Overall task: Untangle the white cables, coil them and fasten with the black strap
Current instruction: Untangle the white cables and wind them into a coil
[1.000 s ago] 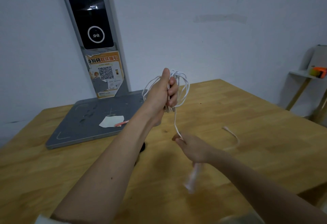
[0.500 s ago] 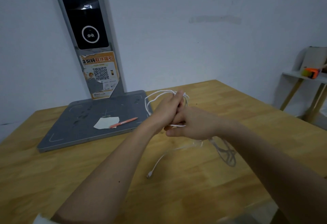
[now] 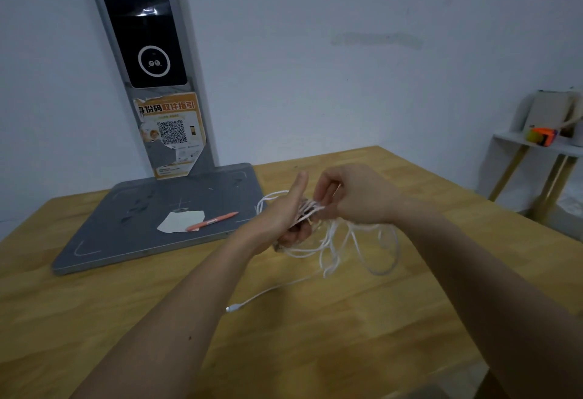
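The white cables (image 3: pixel 339 245) hang in loose loops between both hands above the wooden table (image 3: pixel 315 335). My left hand (image 3: pixel 280 215) grips the gathered bundle, thumb pointing up. My right hand (image 3: pixel 353 197) pinches strands at the top of the bundle, right beside the left hand. One free cable end with a plug (image 3: pixel 235 308) trails on the table below my left forearm. I see no black strap; something dark shows inside the left fist, too hidden to name.
A grey flat base (image 3: pixel 132 234) with an upright dark-screen column (image 3: pixel 148 36) stands at the back left. A white paper scrap (image 3: pixel 181 220) and an orange pen (image 3: pixel 211 220) lie on it. A small white side table (image 3: pixel 536 149) with an orange object stands at far right.
My hands came together from apart, then dropped lower toward the table. The loops now hang down to the right, and a plug end has slid out onto the table.
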